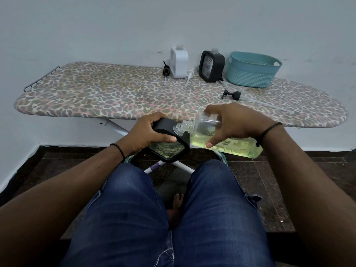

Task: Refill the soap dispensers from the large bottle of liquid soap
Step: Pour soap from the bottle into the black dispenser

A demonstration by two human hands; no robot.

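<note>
In front of the ironing board [115, 97], the left hand [146, 132] grips a black-framed dispenser [169, 149], fingers curled round it; the right hand [233, 122] holds the tilted large soap bottle [227, 143], its open neck touching the dispenser's mouth.

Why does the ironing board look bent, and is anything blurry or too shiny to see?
Head view: the wide lens bows the ironing board and wall line; light is soft and even, shadows faint; the soap bottle and dispenser in the hands are sharp, with no strong glare.
</note>
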